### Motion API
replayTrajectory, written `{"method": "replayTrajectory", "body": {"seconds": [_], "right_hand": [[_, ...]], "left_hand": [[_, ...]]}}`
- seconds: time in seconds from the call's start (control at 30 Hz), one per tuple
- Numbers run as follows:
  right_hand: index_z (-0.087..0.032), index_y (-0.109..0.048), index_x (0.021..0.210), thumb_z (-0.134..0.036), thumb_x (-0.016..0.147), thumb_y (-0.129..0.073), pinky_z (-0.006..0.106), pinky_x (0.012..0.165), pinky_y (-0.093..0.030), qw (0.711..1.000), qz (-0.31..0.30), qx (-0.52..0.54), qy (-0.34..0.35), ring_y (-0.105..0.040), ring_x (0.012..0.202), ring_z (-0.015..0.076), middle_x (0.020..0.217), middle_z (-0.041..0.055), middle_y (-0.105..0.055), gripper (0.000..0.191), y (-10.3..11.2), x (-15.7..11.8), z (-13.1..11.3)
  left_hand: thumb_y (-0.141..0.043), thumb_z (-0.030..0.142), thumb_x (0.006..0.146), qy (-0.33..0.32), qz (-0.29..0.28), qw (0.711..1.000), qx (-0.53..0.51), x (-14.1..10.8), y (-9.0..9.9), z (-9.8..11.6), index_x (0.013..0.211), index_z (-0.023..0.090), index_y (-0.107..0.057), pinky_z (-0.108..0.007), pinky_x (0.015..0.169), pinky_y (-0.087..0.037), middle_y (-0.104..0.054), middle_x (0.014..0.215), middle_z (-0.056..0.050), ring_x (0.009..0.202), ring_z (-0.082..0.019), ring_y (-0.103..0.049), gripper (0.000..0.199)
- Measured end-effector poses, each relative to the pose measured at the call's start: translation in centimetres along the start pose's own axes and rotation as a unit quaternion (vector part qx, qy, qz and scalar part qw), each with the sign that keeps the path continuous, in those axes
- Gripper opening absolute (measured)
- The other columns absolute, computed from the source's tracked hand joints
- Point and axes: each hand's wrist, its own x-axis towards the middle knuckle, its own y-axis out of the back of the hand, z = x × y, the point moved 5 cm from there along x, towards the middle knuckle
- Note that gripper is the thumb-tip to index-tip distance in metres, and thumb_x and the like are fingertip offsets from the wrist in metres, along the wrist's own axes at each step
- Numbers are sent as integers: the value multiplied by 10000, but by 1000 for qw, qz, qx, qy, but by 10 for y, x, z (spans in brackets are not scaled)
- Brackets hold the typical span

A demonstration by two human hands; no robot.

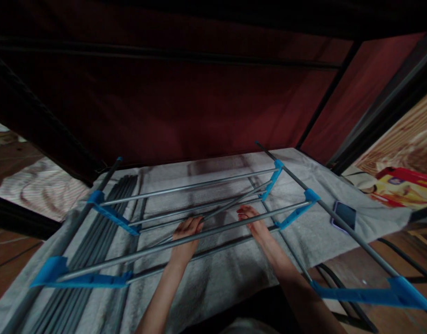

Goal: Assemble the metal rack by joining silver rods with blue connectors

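Observation:
A frame of grey metal tubes with blue plastic brackets lies across the cloth in front of me. My left hand (187, 232) reaches under the frame's front crossbar (220, 226), its fingers closed around a thin grey rod (230, 204). That rod slants up to the right, its far end near a blue bracket (273, 180). Behind the same crossbar is my right hand (253, 221), fingers apart and slightly bent, nothing in them. It hovers close to the slanted rod. Another blue bracket (298, 212) joins the crossbar to the right side tube (352, 236).
Several loose grey tubes (91, 246) lie side by side at the left on the grey cloth (213, 292). A phone (344, 215) rests by the right side tube. Farther right is a red and yellow package (404, 188). Dark red fabric (199, 106) on a black frame rises behind.

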Motion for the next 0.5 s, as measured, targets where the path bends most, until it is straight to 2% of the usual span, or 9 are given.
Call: {"method": "replayTrajectory", "body": {"seconds": [0.1, 0.23, 0.37, 0.5], "right_hand": [[-292, -735, 830, -445, 602, -873, 307, 687, -562, 1000, 14, 15, 7, -669, 738, 176, 824, 1, -744, 308, 1, -1, -1], [-275, -746, 876, -432, 615, -878, 287, 637, -556, 999, 7, 34, 10, -662, 702, 162, 831, 14, -750, 331, -2, 8, -13], [-265, -715, 858, -466, 650, -870, 293, 626, -561, 999, -2, 46, 23, -668, 700, 164, 863, 20, -759, 328, -10, 14, -18], [-250, -686, 832, -502, 658, -867, 292, 646, -565, 999, -13, 43, 27, -675, 705, 158, 851, 8, -751, 357, -23, 16, -11]], "left_hand": [[-448, 317, 1016, 6, -7, 1000, -6, 0, 1, -1, 1138, 224, -708, -334, 838, -568, -764, 1023, -67, 911, -203, -714, 301], [-442, 340, 1019, 5, 21, 1000, -2, 2, 4, -2, 1145, 220, -710, -338, 850, -563, -766, 1024, -73, 906, -203, -714, 319], [-454, 344, 1013, 8, 31, 999, 3, 2, 4, -3, 1139, 223, -713, -343, 825, -555, -768, 1010, -71, 882, -209, -710, 313], [-458, 319, 1016, -8, 42, 999, 3, 2, 6, -1, 1132, 218, -704, -333, 827, -542, -765, 995, -63, 876, -203, -705, 290]]}}
